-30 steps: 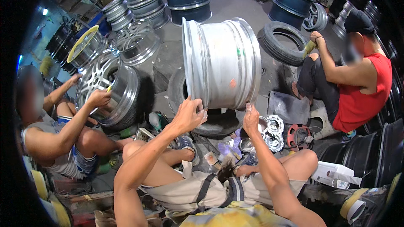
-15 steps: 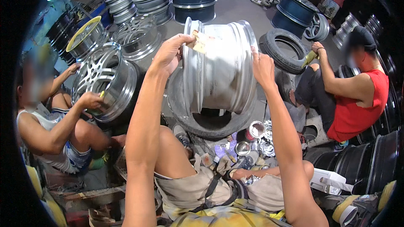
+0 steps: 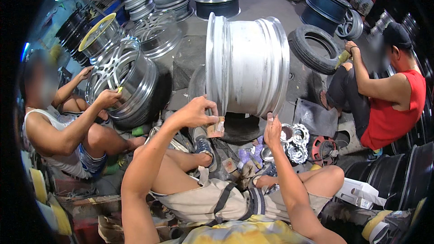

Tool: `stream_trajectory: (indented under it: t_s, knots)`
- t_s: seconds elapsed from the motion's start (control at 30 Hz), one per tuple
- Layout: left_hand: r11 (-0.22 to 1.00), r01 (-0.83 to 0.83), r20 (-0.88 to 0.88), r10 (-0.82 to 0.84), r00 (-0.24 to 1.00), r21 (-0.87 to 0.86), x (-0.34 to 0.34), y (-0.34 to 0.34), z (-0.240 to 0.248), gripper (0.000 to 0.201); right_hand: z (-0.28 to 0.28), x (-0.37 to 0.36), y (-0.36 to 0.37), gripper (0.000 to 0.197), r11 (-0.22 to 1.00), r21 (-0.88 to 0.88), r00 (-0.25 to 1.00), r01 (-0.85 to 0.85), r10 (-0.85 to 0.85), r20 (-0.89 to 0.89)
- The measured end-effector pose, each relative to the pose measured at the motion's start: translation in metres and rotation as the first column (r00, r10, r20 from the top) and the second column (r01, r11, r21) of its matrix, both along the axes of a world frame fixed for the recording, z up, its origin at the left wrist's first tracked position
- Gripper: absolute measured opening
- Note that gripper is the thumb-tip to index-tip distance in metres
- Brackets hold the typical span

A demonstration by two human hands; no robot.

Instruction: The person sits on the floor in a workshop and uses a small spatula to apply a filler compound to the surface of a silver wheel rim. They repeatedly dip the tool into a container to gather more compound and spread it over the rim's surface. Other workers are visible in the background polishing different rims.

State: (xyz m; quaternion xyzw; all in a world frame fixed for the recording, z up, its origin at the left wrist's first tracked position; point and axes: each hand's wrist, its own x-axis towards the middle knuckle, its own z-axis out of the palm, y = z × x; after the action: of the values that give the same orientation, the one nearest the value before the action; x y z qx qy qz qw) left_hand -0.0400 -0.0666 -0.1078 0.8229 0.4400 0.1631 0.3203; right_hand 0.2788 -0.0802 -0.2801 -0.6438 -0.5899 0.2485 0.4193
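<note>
Ops: State of the hands?

Me: Apart. On my feed the left hand (image 3: 198, 112) pinches one tan piece (image 3: 216, 129) between thumb and fingers. The right hand (image 3: 272, 133) has its fingertips at the lower right edge of the wheel barrel (image 3: 251, 68); can't tell whether it's gripping.

Ops: Where's the barrel?

Me: One, silver, just beyond and between both hands, above one dark tyre (image 3: 242, 129).

Ops: Counts, working outward?

Me: Near the right hand, on its right: two scalloped silver pieces (image 3: 298, 153), then one red-and-black round thing (image 3: 320, 150). Farther right, closer to the body: one white box (image 3: 355, 187). Well left of the left hand: one co-worker (image 3: 58, 140) at one spoked wheel (image 3: 115, 70). Well right of the right hand: one person in a red top (image 3: 393, 113). Beyond both hands, past the barrel: two stacks of two dark blue wheels (image 3: 217, 7).

Ops: Labels?

Me: Small print on the box; too small for me to read.
</note>
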Motion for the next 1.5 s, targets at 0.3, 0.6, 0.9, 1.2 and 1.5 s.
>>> stream_trajectory:
  t_s: [0.3, 0.6, 0.9, 1.2, 1.5]
  knots:
    - [0.955, -0.292, 0.098, 0.286, 0.953, 0.054, 0.034, 0.009, 0.005, 0.021, 0.018, 0.007, 0.009, 0.055, 0.997, 0.064, 0.992, 0.042, -0.049, 0.114]
    - [0.927, -0.287, 0.376, 0.362, 0.853, -0.242, 0.023, 0.069, 0.066, 0.017, 0.149, 0.011, 0.047, 0.060, 0.999, -0.041, 0.963, -0.012, 0.023, 0.269]
    - [0.941, -0.198, 0.312, 0.281, 0.908, -0.274, -0.005, 0.047, 0.081, 0.013, 0.133, 0.012, 0.040, 0.062, 1.000, -0.015, 0.971, -0.017, 0.020, 0.239]
    - [0.822, -0.516, 0.678, 0.524, 0.516, -0.242, -0.051, 0.054, 0.079, 0.013, 0.133, 0.024, 0.024, 0.059, 0.998, -0.037, 0.999, -0.046, 0.045, -0.029]
    - [0.828, -0.505, 0.708, 0.509, 0.490, -0.245, -0.037, 0.053, 0.083, 0.014, 0.130, 0.026, 0.009, 0.035, 0.941, 0.315, 0.980, 0.123, -0.064, -0.189]
